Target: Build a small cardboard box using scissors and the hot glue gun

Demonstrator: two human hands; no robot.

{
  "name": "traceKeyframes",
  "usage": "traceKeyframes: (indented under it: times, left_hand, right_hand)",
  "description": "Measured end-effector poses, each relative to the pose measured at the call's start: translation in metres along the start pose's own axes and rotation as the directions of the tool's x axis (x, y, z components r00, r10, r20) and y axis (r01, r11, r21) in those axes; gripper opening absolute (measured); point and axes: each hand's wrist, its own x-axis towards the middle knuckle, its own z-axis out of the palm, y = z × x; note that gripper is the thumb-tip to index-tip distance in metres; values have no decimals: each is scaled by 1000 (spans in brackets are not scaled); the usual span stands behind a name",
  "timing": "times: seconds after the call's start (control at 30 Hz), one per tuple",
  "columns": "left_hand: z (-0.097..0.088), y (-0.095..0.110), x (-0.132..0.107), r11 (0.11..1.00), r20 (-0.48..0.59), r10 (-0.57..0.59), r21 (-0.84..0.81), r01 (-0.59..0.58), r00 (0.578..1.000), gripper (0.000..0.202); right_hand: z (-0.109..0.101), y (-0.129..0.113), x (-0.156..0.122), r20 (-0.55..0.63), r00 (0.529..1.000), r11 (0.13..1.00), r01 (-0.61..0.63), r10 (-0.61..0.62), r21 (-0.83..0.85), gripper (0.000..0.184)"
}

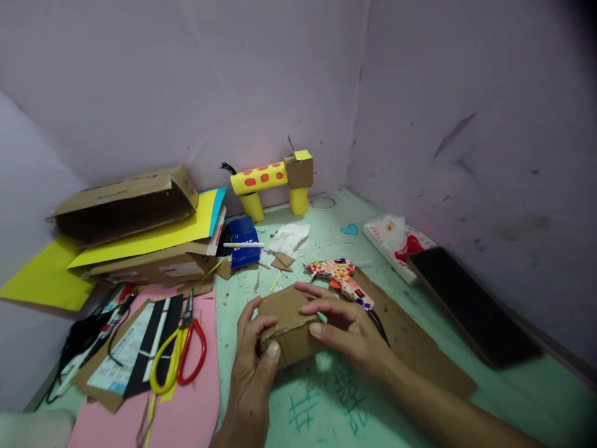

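Observation:
A small brown cardboard box (291, 336) is held between my two hands above the green tabletop, one folded edge facing me. My left hand (254, 367) grips its left end, thumb on the near face and fingers around the side. On the right end, my right hand (347, 323) has its thumb by the near edge and its fingers over the top. Just beyond the right hand lies a hot glue gun (338, 277) with a flowery pattern, partly on a flat cardboard sheet (420, 336).
A yellow cardboard animal (261, 178) with red spots stands by the back wall. Red-and-yellow scissors (180, 348) lie on pink foam (196, 410) at left. An open cardboard box (125, 199) tops stacked paper. A dark phone-like slab (471, 305) is at right.

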Motion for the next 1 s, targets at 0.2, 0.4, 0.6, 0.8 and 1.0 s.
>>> traceKeyframes:
  times: [0.2,0.4,0.6,0.8,1.0]
  left_hand:
    - [0,-3,3,998,-11,32,48,-32,999,21]
    - [0,-6,2,998,-19,41,41,-41,999,23]
    - [1,-6,4,1000,-27,16,-17,-16,1000,27]
    - [-2,1,6,993,-43,-72,-101,68,996,27]
    - [-15,1,13,994,62,-107,-19,108,992,37]
  right_hand:
    - [0,0,-1,7,1000,999,19,-19,-33,18]
    - [-1,2,-2,35,999,998,24,-22,-54,20]
    - [-8,12,0,108,991,993,84,-75,-80,29]
    - [-6,9,-3,204,979,961,76,-21,-265,66]
    - [-3,4,-4,170,983,915,129,-67,-383,59]
